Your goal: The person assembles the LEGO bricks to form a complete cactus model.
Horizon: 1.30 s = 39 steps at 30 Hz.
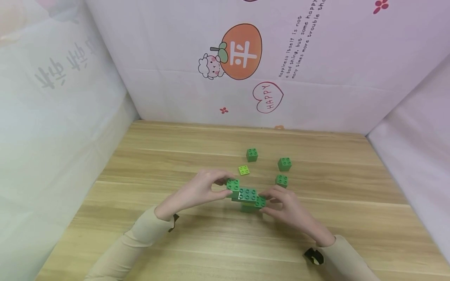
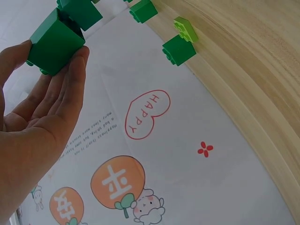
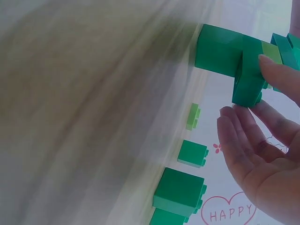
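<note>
A stepped stack of green toy building bricks (image 1: 247, 208) stands between both hands in the head view. My left hand (image 1: 202, 189) pinches a four-stud green brick (image 1: 233, 185) between thumb and fingers. That brick sits at the left end of a darker, longer green brick (image 1: 247, 194), overhanging its edge. At the other side, my right hand (image 1: 286, 207) holds a lower four-stud brick (image 1: 260, 201) that juts out to the right. In the right wrist view, a thin lime brick (image 3: 271, 54) shows between the stack's layers, above a large bottom brick (image 3: 218, 49).
Beyond the hands on the wooden table (image 1: 197, 246) lie a flat lime brick (image 1: 243, 170) and loose green bricks: one at the back (image 1: 251, 155), one at the right (image 1: 284, 164), one near the right hand (image 1: 281, 180). A printed white cloth (image 1: 175, 93) stands behind.
</note>
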### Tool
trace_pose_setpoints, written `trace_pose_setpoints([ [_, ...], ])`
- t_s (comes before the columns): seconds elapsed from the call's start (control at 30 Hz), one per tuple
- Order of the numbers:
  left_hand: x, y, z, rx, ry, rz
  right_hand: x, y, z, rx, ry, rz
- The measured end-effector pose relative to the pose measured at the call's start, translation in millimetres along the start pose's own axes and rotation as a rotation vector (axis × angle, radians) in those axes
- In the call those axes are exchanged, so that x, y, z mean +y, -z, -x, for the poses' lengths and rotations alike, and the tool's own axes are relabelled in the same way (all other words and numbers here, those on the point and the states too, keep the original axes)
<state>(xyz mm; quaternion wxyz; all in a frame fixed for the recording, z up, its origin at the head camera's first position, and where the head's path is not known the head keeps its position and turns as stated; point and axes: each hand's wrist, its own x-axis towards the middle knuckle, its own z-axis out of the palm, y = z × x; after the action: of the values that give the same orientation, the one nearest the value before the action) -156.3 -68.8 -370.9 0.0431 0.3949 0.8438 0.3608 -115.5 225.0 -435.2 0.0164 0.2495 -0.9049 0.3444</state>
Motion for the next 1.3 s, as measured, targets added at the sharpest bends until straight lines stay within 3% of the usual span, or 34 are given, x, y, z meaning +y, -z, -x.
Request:
trace_pose_setpoints([
  [0.27, -1.1, -1.7, -0.5, 0.003, -0.007, 0.006, -6.4, 2.6, -6.0, 0.040, 0.067, 0.042],
  [0.73, -2.2, -2.2, 0.6, 0.011, -0.009, 0.022, -19.7, 0.5, -14.8, 0.085, 0.114, -0.027],
  [1.3, -4.9, -2.1, 2.1, 0.011, -0.014, 0.035, -20.0, -0.3, -16.6, 0.080, 0.082, -0.081],
])
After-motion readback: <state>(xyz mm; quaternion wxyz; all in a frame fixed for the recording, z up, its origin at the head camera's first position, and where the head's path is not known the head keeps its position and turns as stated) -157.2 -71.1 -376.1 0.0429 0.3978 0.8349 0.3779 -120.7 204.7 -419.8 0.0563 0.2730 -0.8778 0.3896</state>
